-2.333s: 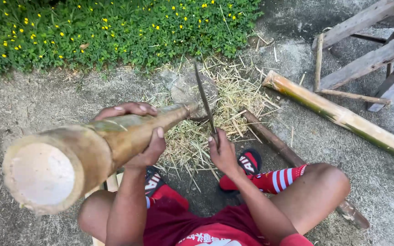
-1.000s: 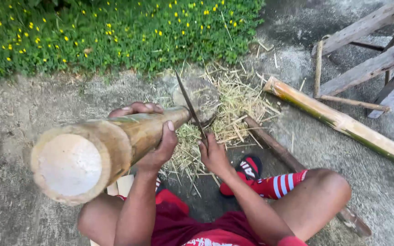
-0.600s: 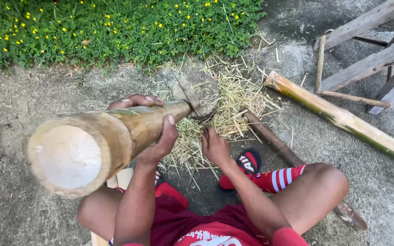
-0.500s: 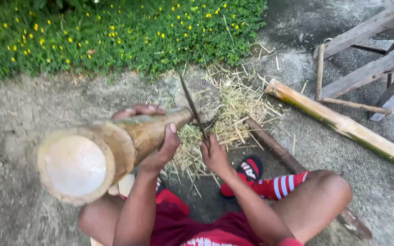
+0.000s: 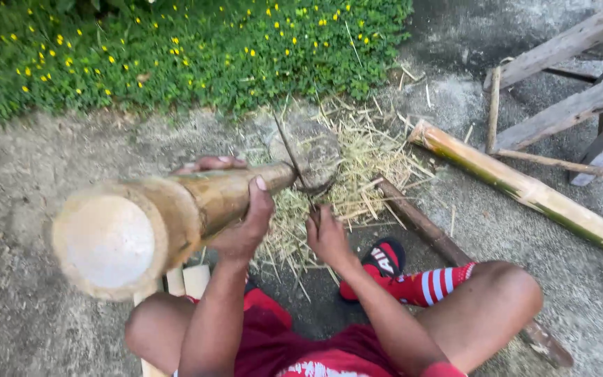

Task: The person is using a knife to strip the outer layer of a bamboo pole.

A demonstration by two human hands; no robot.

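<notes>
While the left hand [image 5: 246, 227] wraps around the thick bamboo pole [image 5: 176, 216] with the thumb up over the top, the pole points from its pale cut end, close under the camera, down to its far tip above a pile of straw-coloured shavings [image 5: 357, 164] on the concrete ground [image 5: 29, 167]. The right hand [image 5: 329, 237] is closed around the handle of a long dark blade [image 5: 291, 157], a machete or sickle by its look, whose edge meets the pole's far tip and slants up and away toward the flowering green plants [image 5: 176, 49]. Both hands are therefore full: one steadying, one cutting. To do this stroke well, as I judge it, the blade should bite at a shallow angle and travel away from the body, and the holding fingers should stay well behind the cutting point, where they now sit rather near it. Keeping the pole's tip braced low over the shavings would likely stop it from rolling. The person sits cross-legged in red shorts, with a red striped sock [image 5: 430, 286] and a sandal [image 5: 382, 262] just beside the work. A second bamboo pole [image 5: 525, 192] lies well apart to the right, near weathered wooden beams [image 5: 567, 77].
</notes>
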